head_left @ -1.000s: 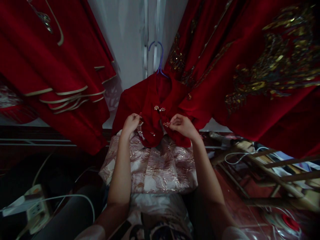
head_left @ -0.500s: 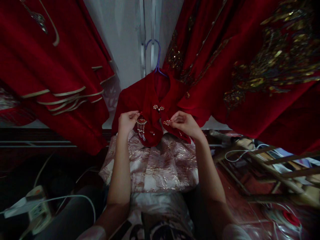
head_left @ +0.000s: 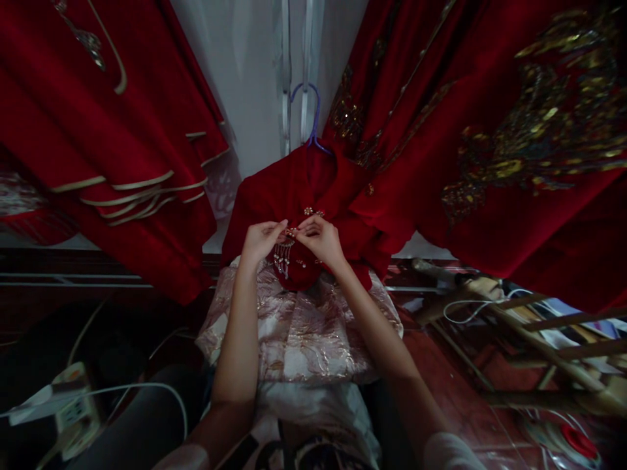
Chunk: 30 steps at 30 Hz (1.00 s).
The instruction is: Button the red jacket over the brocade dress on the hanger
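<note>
A short red jacket (head_left: 274,176) hangs on a purple hanger (head_left: 314,124), with its lower part on pink-white brocade cloth (head_left: 323,333). My left hand (head_left: 264,240) pinches at the jacket's front, beside a gold beaded clasp (head_left: 290,232). On the clasp's other side, my right hand (head_left: 321,243) has its fingers closed; the fingertips of both hands nearly meet there. Just below dangles a beaded tassel ornament (head_left: 283,256). Higher on the front sits another beaded clasp (head_left: 308,211), partly behind my right fingers. My fingers hide what exactly each one grips.
Red garments with pale trim (head_left: 142,186) hang on the left; a red garment with gold sequins (head_left: 514,150) hangs on the right. A wooden rack (head_left: 543,352) stands at lower right. A power strip (head_left: 76,411) with white cables lies at lower left.
My right hand has moved left from the jacket's right front to meet my left hand at the clasp. My left hand has shifted slightly right, and the two front edges are closer together.
</note>
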Each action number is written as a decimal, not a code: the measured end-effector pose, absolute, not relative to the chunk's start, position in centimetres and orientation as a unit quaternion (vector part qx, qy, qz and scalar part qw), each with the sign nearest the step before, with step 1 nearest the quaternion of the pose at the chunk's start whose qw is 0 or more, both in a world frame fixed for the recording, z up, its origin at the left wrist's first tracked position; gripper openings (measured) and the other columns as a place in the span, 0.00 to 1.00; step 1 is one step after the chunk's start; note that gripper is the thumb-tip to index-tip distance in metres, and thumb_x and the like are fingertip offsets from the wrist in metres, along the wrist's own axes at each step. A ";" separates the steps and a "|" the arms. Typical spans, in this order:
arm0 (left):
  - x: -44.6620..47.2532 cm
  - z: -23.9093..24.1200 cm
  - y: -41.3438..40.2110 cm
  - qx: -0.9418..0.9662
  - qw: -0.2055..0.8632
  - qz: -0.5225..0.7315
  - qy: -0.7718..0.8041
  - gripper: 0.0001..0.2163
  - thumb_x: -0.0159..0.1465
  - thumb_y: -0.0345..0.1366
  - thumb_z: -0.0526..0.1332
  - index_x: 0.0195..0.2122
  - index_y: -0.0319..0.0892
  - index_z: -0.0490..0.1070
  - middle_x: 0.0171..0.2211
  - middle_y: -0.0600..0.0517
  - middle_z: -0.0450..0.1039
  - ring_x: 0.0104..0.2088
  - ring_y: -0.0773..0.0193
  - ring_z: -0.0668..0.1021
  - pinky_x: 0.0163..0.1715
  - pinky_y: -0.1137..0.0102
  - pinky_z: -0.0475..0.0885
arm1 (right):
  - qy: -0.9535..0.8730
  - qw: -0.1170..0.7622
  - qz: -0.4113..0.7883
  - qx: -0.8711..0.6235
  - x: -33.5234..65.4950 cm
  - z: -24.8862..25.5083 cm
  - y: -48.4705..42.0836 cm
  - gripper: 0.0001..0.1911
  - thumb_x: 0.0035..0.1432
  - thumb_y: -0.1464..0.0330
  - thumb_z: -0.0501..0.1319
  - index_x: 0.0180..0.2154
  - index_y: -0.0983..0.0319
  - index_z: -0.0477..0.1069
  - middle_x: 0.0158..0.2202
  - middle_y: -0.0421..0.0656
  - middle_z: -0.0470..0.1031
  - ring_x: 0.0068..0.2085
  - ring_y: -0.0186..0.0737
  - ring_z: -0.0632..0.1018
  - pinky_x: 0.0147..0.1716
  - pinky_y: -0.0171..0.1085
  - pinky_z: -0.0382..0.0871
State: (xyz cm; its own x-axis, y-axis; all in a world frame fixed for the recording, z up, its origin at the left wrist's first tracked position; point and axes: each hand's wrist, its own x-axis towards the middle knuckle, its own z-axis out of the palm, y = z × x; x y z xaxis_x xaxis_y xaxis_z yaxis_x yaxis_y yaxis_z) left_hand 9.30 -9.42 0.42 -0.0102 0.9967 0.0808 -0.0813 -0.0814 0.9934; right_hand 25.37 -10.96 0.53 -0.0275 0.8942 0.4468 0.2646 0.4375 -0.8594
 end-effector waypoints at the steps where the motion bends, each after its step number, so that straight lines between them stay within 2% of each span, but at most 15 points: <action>1: 9.2 0.3 -9.4 0.495 0.495 0.545 0.461 0.23 0.44 0.52 0.71 0.29 0.34 0.77 0.27 0.49 0.78 0.26 0.67 0.78 0.34 0.68 0.76 | -0.658 0.535 0.280 -0.450 25.0 0.6 -10.9 0.10 0.48 0.65 0.65 0.31 0.62 0.69 0.27 0.39 0.75 0.29 0.32 0.77 0.31 0.31 0.73; 6: 8.4 0.3 -9.6 0.522 0.498 0.536 0.438 0.24 0.41 0.46 0.74 0.35 0.34 0.78 0.34 0.45 0.80 0.34 0.62 0.80 0.43 0.65 0.75 | -0.654 0.542 0.233 -0.474 24.0 0.4 -11.0 0.08 0.51 0.66 0.63 0.32 0.61 0.67 0.28 0.39 0.75 0.29 0.32 0.77 0.31 0.30 0.74; 12: 8.3 0.4 -9.7 0.532 0.487 0.537 0.438 0.21 0.40 0.41 0.75 0.34 0.35 0.79 0.35 0.44 0.81 0.35 0.61 0.81 0.48 0.61 0.74 | -0.654 0.549 0.207 -0.477 23.9 0.2 -11.2 0.07 0.52 0.66 0.63 0.31 0.61 0.67 0.28 0.38 0.75 0.29 0.32 0.77 0.31 0.30 0.74; 19: 8.4 0.0 -9.7 0.534 0.489 0.528 0.442 0.19 0.42 0.42 0.73 0.33 0.35 0.80 0.32 0.45 0.80 0.31 0.61 0.80 0.40 0.63 0.76 | -0.656 0.543 0.189 -0.490 23.8 0.1 -11.3 0.08 0.53 0.64 0.62 0.32 0.61 0.67 0.28 0.39 0.74 0.29 0.32 0.77 0.29 0.29 0.74; 23: 8.6 -0.1 -9.5 0.561 0.452 0.538 0.437 0.14 0.45 0.38 0.71 0.31 0.35 0.79 0.31 0.46 0.80 0.31 0.63 0.80 0.41 0.65 0.76 | -0.657 0.546 0.191 -0.484 23.9 -0.1 -11.0 0.08 0.53 0.64 0.62 0.33 0.61 0.68 0.29 0.39 0.74 0.30 0.32 0.77 0.30 0.29 0.75; 27: 8.0 -0.5 -9.1 0.545 0.446 0.538 0.463 0.14 0.43 0.31 0.70 0.33 0.36 0.75 0.28 0.50 0.78 0.29 0.65 0.79 0.37 0.66 0.76 | -0.672 0.494 0.229 -0.501 25.1 -0.3 -11.5 0.08 0.54 0.69 0.62 0.38 0.62 0.71 0.31 0.40 0.77 0.31 0.31 0.79 0.32 0.30 0.75; 30: 7.0 -0.7 -9.3 0.550 0.475 0.478 0.494 0.10 0.45 0.33 0.69 0.30 0.37 0.75 0.26 0.50 0.77 0.26 0.66 0.78 0.32 0.68 0.76 | -0.684 0.446 0.260 -0.515 26.8 -0.7 -12.7 0.09 0.54 0.71 0.61 0.40 0.63 0.74 0.32 0.42 0.79 0.33 0.32 0.80 0.35 0.31 0.75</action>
